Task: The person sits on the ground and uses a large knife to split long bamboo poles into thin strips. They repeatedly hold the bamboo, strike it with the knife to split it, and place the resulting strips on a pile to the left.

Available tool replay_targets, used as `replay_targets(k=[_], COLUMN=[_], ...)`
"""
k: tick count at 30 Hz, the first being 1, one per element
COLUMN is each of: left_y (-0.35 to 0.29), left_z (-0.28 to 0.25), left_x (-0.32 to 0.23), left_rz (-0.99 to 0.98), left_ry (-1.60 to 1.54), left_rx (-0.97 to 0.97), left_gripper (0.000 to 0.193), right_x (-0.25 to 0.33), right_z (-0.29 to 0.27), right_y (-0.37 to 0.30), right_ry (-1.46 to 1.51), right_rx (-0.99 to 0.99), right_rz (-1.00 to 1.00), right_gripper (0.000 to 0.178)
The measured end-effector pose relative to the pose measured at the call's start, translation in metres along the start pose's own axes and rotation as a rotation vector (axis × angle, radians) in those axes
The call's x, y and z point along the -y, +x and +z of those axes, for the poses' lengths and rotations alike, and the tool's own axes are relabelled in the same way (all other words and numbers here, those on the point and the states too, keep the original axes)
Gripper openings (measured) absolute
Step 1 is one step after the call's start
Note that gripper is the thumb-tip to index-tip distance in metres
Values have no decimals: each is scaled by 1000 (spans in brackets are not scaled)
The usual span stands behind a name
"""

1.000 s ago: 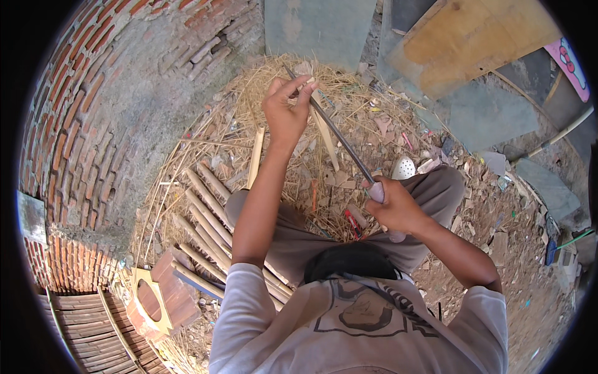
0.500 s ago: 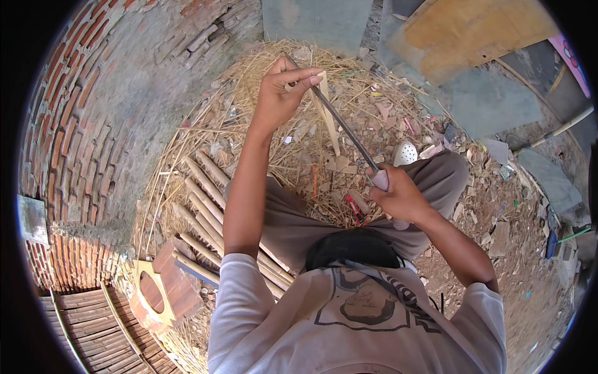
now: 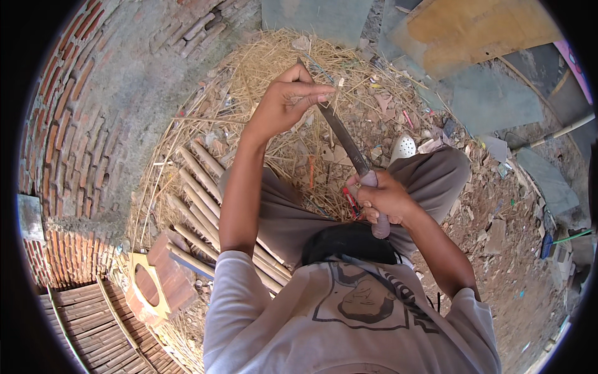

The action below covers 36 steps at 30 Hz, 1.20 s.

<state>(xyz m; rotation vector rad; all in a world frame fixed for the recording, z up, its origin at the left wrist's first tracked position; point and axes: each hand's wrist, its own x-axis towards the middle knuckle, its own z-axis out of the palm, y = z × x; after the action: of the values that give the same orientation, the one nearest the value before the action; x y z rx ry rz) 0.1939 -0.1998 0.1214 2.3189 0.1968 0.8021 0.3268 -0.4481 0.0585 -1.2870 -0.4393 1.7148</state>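
My right hand (image 3: 387, 198) is wrapped around the thick wooden handle of a long knife (image 3: 346, 141), whose dark blade slants up and left. The blade's broad side faces up. Near its far end my left hand (image 3: 280, 105) is closed in a pinch, the thumb and fingers pressed together against the blade. A pale bamboo strip (image 3: 340, 82) is held there; only a short bit shows beyond the fingertips, and the rest is hidden or seen end-on. The blade tip pokes out past the left knuckles.
Bamboo poles (image 3: 200, 198) lie beside my left leg. Straw and chips (image 3: 299, 146) cover the ground before me. Near my lap is a red tool (image 3: 351, 202). A white perforated shoe (image 3: 403, 148) shows by my right knee. A brick wall (image 3: 81, 124) rises left; boards (image 3: 479, 31) lie far right.
The knife has turned from edge-up to broad side up, and its handle has come nearer to me. My left hand has moved slightly nearer; the bamboo strip, long before, now shows only briefly.
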Motion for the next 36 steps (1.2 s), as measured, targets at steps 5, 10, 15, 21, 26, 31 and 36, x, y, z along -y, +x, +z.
replay_targets(k=[5,10,15,21,26,31,36], left_y=[-3,5,15,22,37,44,45], left_z=[10,43,50,17,-3,-7,-7], left_x=[1,8,25,43,68,78,78], left_rz=[-132,-116,-246,-242,-198,-190,-175], left_ry=[-76,109,95,-265,-342,-393,-411], left_rx=[-286,-737,-880,-443,-183,-128,-110], left_gripper=[29,32,20,16,13,13,17], right_x=[-21,-26,-19,-6,8,32,37], right_z=[4,10,15,-16,-24,-11,-12], right_y=[31,59,67,79,86,78,80], right_ry=[-413,-850,-891,-837,-712,-149,-68], right_rx=[-151,-359,-448,-315,-130,90,108], right_rz=[-278,-548,-487,-396,-357,-15,88], right_gripper=[31,32,38,42,32,33,39])
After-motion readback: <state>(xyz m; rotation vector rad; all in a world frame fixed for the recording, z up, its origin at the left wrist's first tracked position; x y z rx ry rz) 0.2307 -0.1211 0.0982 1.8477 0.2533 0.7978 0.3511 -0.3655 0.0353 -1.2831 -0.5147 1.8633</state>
